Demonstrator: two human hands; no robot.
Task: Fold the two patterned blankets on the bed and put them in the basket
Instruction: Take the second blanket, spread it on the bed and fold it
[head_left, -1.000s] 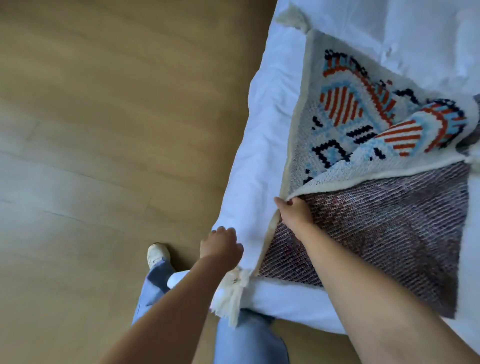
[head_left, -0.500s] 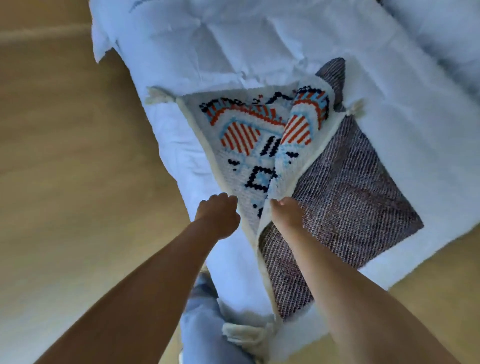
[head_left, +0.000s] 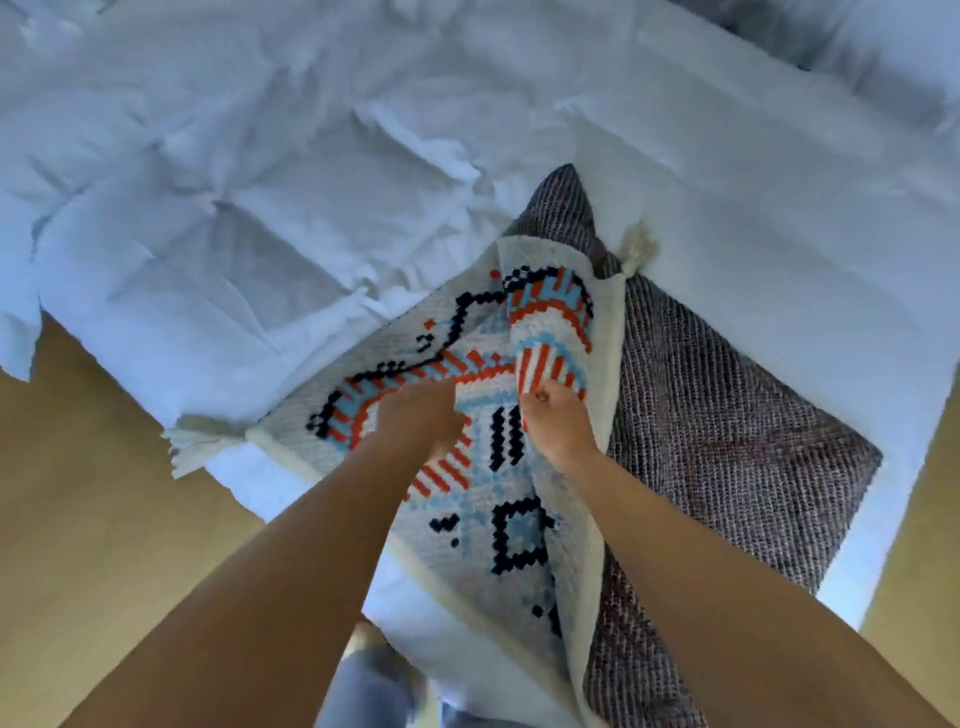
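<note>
A patterned blanket (head_left: 514, 525) lies on the corner of the white bed (head_left: 311, 208). Its face shows orange, light blue and black shapes on cream; its back is dark speckled weave (head_left: 727, 447). The right part is folded over leftward, so the back shows. My right hand (head_left: 558, 421) pinches the folded flap near its patterned inner side. My left hand (head_left: 421, 415) rests with curled fingers on the patterned face just left of it. Cream tassels (head_left: 639, 254) hang at the corners. Only one blanket is in view, and no basket.
The white duvet is crumpled across the upper part of the view. Wooden floor (head_left: 88, 519) runs along the left and at the right edge. My legs in blue jeans (head_left: 374, 686) stand at the bed's corner.
Both hands have moved up the blanket toward its middle. My right hand has carried the folded flap further over the patterned face. My left hand left the bed edge and came onto the pattern.
</note>
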